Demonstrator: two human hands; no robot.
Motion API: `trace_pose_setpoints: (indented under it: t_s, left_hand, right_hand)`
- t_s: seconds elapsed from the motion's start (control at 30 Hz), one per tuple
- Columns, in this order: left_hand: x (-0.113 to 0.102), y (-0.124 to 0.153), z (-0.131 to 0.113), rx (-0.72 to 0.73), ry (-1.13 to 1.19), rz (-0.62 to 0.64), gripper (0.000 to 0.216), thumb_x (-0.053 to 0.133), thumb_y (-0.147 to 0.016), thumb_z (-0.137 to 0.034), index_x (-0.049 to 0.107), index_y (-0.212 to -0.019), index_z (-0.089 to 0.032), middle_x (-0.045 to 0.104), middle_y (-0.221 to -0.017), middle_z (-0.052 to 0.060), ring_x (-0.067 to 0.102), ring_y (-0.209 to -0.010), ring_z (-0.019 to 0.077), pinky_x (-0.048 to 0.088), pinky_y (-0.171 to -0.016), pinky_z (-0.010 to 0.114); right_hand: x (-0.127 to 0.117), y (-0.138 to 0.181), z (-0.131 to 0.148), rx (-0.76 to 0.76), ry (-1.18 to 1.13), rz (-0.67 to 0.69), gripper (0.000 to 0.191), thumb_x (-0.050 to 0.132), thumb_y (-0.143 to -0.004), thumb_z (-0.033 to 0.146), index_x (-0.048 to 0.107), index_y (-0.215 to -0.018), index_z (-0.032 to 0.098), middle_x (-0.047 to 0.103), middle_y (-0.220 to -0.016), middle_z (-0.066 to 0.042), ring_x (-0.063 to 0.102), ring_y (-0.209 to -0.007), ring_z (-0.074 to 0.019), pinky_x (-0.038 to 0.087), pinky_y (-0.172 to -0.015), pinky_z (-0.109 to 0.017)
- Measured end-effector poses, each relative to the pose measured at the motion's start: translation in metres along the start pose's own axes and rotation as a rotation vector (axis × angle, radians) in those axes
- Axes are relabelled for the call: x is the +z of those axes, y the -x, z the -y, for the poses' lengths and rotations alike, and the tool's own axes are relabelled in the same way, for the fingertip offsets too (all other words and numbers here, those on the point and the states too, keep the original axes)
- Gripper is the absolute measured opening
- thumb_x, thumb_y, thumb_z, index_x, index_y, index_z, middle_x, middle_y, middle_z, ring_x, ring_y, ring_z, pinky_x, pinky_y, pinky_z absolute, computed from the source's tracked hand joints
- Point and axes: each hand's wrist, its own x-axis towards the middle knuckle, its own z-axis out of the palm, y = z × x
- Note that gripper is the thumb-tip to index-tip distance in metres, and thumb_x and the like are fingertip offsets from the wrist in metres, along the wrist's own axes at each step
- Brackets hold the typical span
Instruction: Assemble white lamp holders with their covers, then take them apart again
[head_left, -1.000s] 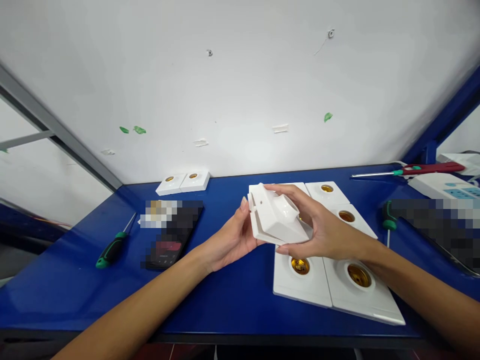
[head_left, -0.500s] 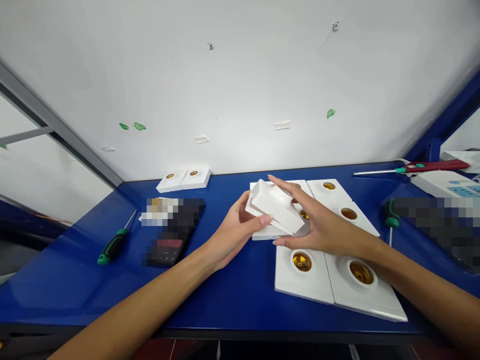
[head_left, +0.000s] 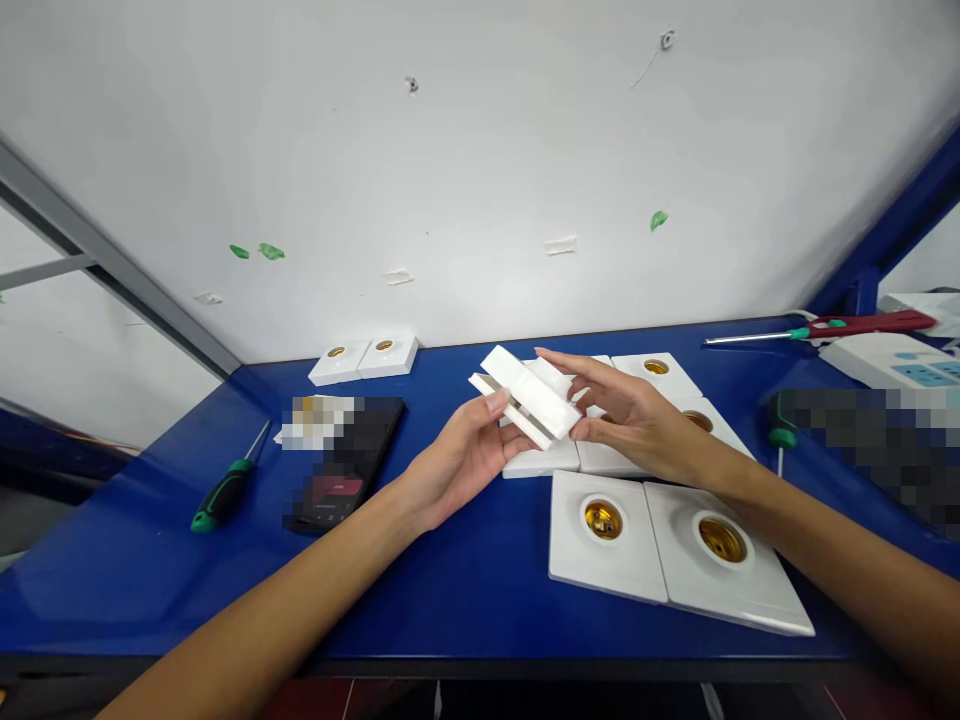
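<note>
A white square lamp holder is held tilted in the air between my two hands, in two parts with a narrow gap between them. My left hand (head_left: 457,462) grips its thin back plate (head_left: 526,424), thumb on the near side. On its right end, my right hand (head_left: 649,418) holds the thicker square cover (head_left: 532,388) between fingers and thumb. The cover's socket side faces away, so its inside is mostly hidden. Below and behind my hands lie several finished-looking white lamp holders (head_left: 622,580) with brass-coloured sockets facing up.
Two more lamp holders (head_left: 337,372) stand at the back left of the blue table (head_left: 465,610). A green-black screwdriver (head_left: 225,495) and a phone (head_left: 382,425) lie left. On the right are another screwdriver (head_left: 782,438), a red-handled tool (head_left: 870,326) and a power strip (head_left: 862,360).
The cover and back plate have turned so their edges face me, and the gap between them shows more clearly. My right hand has shifted its grip to the cover's right end.
</note>
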Motion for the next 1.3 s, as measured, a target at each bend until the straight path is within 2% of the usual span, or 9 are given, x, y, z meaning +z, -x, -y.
trace_pose_setpoints:
  t_s: [0.3,0.5,0.7,0.83,0.97,1.07,1.17,1.23,1.3]
  left_hand:
    - [0.003,0.001,0.001,-0.012,0.050,0.002,0.046,0.071,-0.095,-0.044,0.067,-0.134,-0.018,0.072,-0.132,0.015,0.066,-0.125,0.0312,0.053,-0.106,0.039]
    - [0.007,0.001,0.001,0.016,0.129,-0.081,0.047,0.078,-0.090,-0.045,0.068,-0.128,-0.019,0.071,-0.132,0.013,0.062,-0.131,0.0321,0.054,-0.106,0.039]
    - [0.005,-0.001,-0.001,0.006,0.175,-0.072,0.044,0.076,-0.091,-0.049,0.070,-0.124,-0.019,0.072,-0.126,0.012,0.069,-0.116,0.0291,0.059,-0.092,0.035]
    - [0.006,-0.001,-0.002,-0.047,0.157,-0.056,0.052,0.076,-0.090,-0.057,0.071,-0.121,-0.016,0.075,-0.110,0.013,0.073,-0.098,0.0251,0.058,-0.089,0.034]
    - [0.008,-0.002,0.000,-0.072,0.089,-0.065,0.060,0.072,-0.090,-0.064,0.069,-0.121,-0.012,0.074,-0.109,0.016,0.072,-0.095,0.0251,0.056,-0.093,0.037]
    - [0.003,-0.002,0.002,0.107,-0.139,-0.177,0.051,0.071,-0.094,-0.056,0.064,-0.129,-0.019,0.070,-0.116,0.012,0.069,-0.094,0.0224,0.054,-0.090,0.037]
    - [-0.004,0.002,0.001,0.523,-0.550,-0.314,0.058,0.087,-0.082,-0.039,0.063,-0.134,-0.031,0.062,-0.125,0.005,0.062,-0.096,0.0193,0.050,-0.088,0.033]
    - [-0.007,0.006,-0.003,0.751,-0.845,-0.273,0.072,0.096,-0.070,-0.032,0.065,-0.135,-0.035,0.059,-0.129,0.005,0.058,-0.103,0.0225,0.048,-0.093,0.035]
    - [-0.008,0.009,-0.006,0.841,-1.078,-0.192,0.073,0.097,-0.068,-0.026,0.068,-0.134,-0.038,0.061,-0.130,0.005,0.057,-0.112,0.0265,0.046,-0.100,0.038]
  right_hand:
    - [0.002,0.001,0.004,-0.128,0.139,-0.025,0.065,0.073,-0.095,0.042,0.048,-0.155,0.045,0.066,-0.128,-0.005,0.059,-0.089,-0.0198,0.060,-0.083,-0.044]
    - [0.005,0.004,0.009,-0.234,0.373,-0.050,0.080,0.075,-0.093,0.043,0.035,-0.161,0.045,0.068,-0.127,-0.005,0.061,-0.091,-0.0230,0.057,-0.095,-0.055]
    - [0.006,0.006,0.008,-0.365,0.387,-0.076,0.071,0.073,-0.096,0.032,0.041,-0.158,0.044,0.061,-0.149,-0.005,0.061,-0.126,-0.0281,0.059,-0.095,-0.049]
    - [0.007,0.006,0.011,-0.403,0.456,-0.129,0.066,0.068,-0.099,0.025,0.042,-0.158,0.041,0.065,-0.145,-0.006,0.065,-0.123,-0.0274,0.058,-0.098,-0.052]
    - [0.007,0.005,0.013,-0.407,0.486,-0.213,0.060,0.064,-0.100,0.022,0.047,-0.154,0.041,0.068,-0.138,-0.006,0.066,-0.114,-0.0264,0.059,-0.094,-0.052]
    - [0.006,0.005,0.011,-0.379,0.508,-0.259,0.054,0.063,-0.100,0.018,0.054,-0.148,0.041,0.068,-0.126,-0.007,0.065,-0.107,-0.0260,0.060,-0.086,-0.049]
    - [0.004,0.006,0.009,-0.364,0.539,-0.289,0.054,0.065,-0.097,0.014,0.058,-0.144,0.040,0.064,-0.117,-0.008,0.063,-0.104,-0.0259,0.060,-0.080,-0.045]
    - [0.003,0.006,0.008,-0.369,0.567,-0.301,0.055,0.065,-0.096,0.013,0.058,-0.143,0.040,0.061,-0.114,-0.008,0.062,-0.102,-0.0257,0.059,-0.078,-0.044]
    - [0.003,0.006,0.007,-0.382,0.591,-0.302,0.055,0.065,-0.096,0.012,0.059,-0.143,0.040,0.058,-0.110,-0.007,0.061,-0.098,-0.0246,0.059,-0.077,-0.044]
